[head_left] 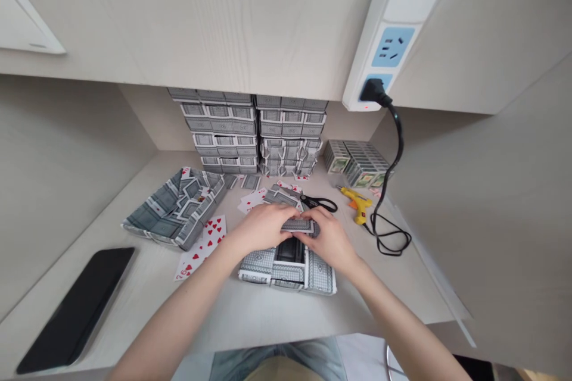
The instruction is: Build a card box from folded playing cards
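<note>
My left hand (264, 225) and my right hand (328, 237) meet over a small deck of grey-backed playing cards (298, 225), and both close their fingers on it. They hold it just above a flattened grey patterned card box (290, 268) lying on the desk (250, 315). A dark opening shows in the middle of that box, right under the deck.
Folded grey box blanks (176, 207) lie left, with red heart cards (203, 244) beside them. Stacked packs (250, 131) fill the back. Black scissors (319, 202), a yellow glue gun (357, 203) with cord, wrapped decks (357, 162), a phone (80, 303) and a power strip (393, 30) are around.
</note>
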A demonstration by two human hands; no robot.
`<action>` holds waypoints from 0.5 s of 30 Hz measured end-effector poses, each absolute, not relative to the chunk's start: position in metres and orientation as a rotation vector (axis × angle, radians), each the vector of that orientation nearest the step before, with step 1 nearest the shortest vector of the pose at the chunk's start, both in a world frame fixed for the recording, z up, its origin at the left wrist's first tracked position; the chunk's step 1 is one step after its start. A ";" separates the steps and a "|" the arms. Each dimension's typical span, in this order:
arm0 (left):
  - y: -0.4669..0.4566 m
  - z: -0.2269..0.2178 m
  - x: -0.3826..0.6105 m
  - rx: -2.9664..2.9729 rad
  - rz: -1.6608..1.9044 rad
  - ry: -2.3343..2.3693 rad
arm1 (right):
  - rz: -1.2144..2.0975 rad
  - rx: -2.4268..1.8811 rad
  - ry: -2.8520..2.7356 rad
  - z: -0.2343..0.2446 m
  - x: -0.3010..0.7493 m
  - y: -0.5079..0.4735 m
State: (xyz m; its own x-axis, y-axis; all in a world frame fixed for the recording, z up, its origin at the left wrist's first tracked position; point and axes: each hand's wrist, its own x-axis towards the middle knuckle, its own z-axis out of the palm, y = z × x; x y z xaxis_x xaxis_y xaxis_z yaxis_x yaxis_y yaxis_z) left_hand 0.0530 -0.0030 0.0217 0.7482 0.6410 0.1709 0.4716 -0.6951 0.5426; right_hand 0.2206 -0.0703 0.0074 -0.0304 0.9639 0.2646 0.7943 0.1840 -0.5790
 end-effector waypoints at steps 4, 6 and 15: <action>-0.010 0.020 0.053 2.464 0.545 0.805 | 0.391 -1.586 -1.756 0.006 0.224 -0.072; -0.013 0.021 0.052 2.523 0.541 0.788 | 0.407 -1.570 -1.758 0.004 0.226 -0.073; -0.017 0.029 0.052 2.925 0.330 0.725 | 0.404 -1.593 -1.748 -0.010 0.228 -0.080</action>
State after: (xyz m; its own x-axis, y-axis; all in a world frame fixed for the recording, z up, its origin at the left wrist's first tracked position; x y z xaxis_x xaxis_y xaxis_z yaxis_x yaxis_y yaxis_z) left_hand 0.0517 -0.0167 0.0294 0.8623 0.4721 0.1832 0.4481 -0.8799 0.1582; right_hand 0.2277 -0.0798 -0.0103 0.0287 0.9540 0.2985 0.7261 0.1853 -0.6621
